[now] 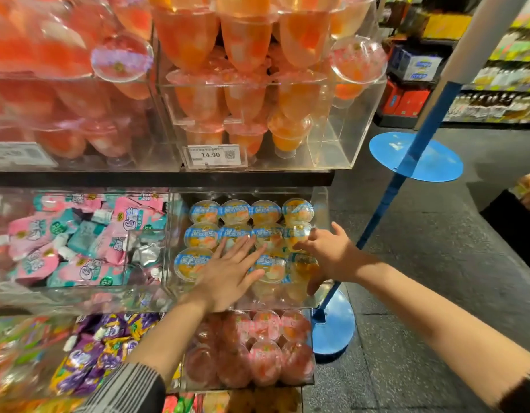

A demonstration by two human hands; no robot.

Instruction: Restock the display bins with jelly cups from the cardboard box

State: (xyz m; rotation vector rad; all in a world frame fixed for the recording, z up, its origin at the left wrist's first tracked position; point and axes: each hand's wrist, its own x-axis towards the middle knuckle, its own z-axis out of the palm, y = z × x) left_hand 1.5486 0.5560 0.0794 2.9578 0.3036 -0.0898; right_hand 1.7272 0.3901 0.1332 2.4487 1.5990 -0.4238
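A clear acrylic bin (320, 204) on the middle shelf holds several round jelly cups (204, 211) with blue-and-white lids and orange fruit inside, packed in rows. My left hand (231, 272) lies flat with straight fingers pressing on the cups in the middle of the bin. My right hand (329, 254) reaches in at the bin's right side, fingers spread and bent over the rightmost cups, thumb down along the bin's front right corner. No cup is lifted. The cardboard box is out of view.
Above, a clear bin (341, 138) holds goblet-shaped orange jellies with a 14.90 price tag (214, 156). Pink and teal pouches (79, 242) fill the left bin. Pink jelly cups (263, 350) sit below. A blue stand (332, 323) rises at the right on the grey floor.
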